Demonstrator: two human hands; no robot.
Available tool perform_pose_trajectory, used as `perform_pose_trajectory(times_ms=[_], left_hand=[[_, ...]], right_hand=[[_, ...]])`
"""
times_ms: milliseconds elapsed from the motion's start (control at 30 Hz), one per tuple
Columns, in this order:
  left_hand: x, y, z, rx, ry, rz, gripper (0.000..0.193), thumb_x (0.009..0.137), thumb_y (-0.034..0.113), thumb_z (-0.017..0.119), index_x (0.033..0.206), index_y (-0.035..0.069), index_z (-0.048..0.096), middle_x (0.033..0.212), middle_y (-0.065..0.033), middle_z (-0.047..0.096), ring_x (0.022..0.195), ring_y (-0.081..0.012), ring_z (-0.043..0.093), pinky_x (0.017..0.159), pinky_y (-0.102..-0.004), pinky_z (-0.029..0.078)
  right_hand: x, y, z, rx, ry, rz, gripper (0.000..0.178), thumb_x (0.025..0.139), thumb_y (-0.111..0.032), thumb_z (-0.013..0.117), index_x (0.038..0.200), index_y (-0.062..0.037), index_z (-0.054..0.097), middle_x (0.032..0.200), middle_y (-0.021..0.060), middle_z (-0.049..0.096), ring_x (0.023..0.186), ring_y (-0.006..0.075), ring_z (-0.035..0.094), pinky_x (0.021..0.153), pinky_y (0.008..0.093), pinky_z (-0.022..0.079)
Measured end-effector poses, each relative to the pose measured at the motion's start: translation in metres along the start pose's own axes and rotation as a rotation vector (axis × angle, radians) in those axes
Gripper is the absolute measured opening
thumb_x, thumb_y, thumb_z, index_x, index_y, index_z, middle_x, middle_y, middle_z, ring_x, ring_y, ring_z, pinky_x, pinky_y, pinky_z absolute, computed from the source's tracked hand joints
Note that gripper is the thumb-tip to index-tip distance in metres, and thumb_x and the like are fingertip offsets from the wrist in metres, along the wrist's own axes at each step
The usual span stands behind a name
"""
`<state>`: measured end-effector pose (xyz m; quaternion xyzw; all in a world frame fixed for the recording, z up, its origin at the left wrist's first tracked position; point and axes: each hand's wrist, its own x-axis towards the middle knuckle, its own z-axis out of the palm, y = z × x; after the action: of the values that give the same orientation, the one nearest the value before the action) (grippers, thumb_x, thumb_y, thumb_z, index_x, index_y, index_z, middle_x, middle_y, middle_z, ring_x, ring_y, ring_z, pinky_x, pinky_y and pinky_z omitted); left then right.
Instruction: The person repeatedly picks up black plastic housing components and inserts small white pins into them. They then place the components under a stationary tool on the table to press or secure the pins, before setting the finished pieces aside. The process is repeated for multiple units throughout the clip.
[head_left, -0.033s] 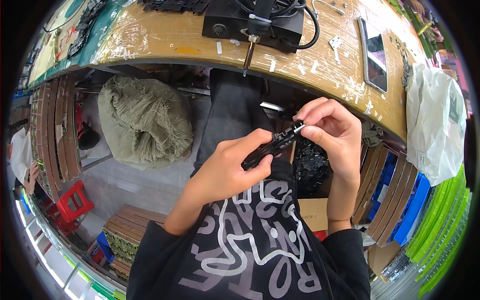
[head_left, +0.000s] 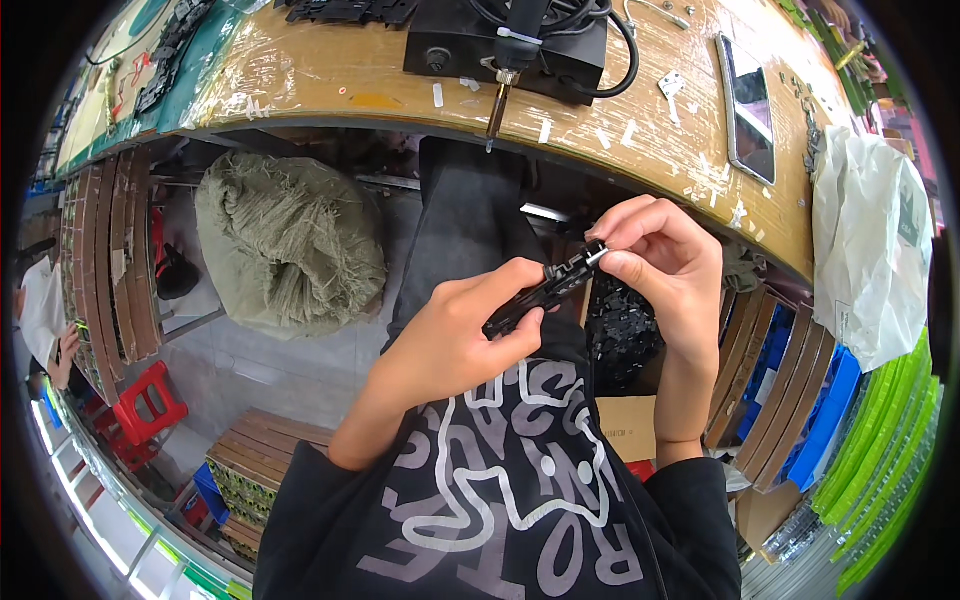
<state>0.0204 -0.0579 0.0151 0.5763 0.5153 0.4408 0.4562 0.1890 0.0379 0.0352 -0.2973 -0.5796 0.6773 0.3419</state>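
My left hand (head_left: 465, 325) is wrapped around a strip of black plastic parts (head_left: 565, 284), held tilted above my lap with its far end up and to the right. At that far end, my right hand (head_left: 675, 270) pinches the tip between thumb and fingers. Something small and whitish shows beside the right thumb, too small to name. Much of the strip is hidden in my left palm. Under my hands, to the right, a container of loose black parts (head_left: 622, 338) is partly covered by my right arm.
The bench (head_left: 330, 70) carries a black box (head_left: 590, 70) with cables, a soldering-iron-like tool (head_left: 500, 105) and a phone (head_left: 750, 110). A cloth sack (head_left: 290, 245) stands at the left. White bag (head_left: 870, 240), right; red stool (head_left: 150, 405), left; another person's hand (head_left: 68, 350), far left.
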Motion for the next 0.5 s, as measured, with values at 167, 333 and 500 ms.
perform_pose_trajectory(times_ms=[167, 333, 500], left_hand=[[-0.001, -0.001, -0.002, 0.117, -0.008, -0.025, 0.022, 0.070, -0.001, 0.056, 0.091, 0.001, 0.052, 0.077, -0.0075, 0.061, 0.062, -0.0113, 0.058, 0.057, -0.0239, 0.046], [-0.002, -0.002, -0.007, -0.027, -0.121, -0.132, 0.023, 0.074, 0.002, 0.053, 0.097, -0.001, 0.048, 0.083, -0.0097, 0.061, 0.064, -0.0138, 0.059, 0.057, -0.0235, 0.047], [0.003, -0.020, -0.023, -0.852, -0.282, -0.532, 0.032, 0.084, 0.018, 0.048, 0.107, -0.003, 0.040, 0.089, -0.0177, 0.057, 0.069, -0.0178, 0.060, 0.055, -0.0269, 0.052]], right_hand=[[-0.002, 0.005, 0.006, 0.014, 0.066, 0.052, 0.013, 0.071, 0.009, 0.058, 0.082, 0.0054, 0.054, 0.089, 0.0112, 0.053, 0.084, 0.0147, 0.053, 0.076, 0.0263, 0.044], [-0.002, 0.003, 0.007, -0.266, 0.032, 0.073, 0.011, 0.071, 0.008, 0.058, 0.081, 0.0039, 0.057, 0.090, 0.0108, 0.054, 0.085, 0.0152, 0.053, 0.076, 0.0260, 0.044], [-0.002, 0.008, 0.001, -0.180, -0.085, 0.030, 0.011, 0.069, 0.007, 0.060, 0.081, 0.0039, 0.060, 0.087, 0.0117, 0.057, 0.085, 0.0169, 0.054, 0.071, 0.0257, 0.045]])
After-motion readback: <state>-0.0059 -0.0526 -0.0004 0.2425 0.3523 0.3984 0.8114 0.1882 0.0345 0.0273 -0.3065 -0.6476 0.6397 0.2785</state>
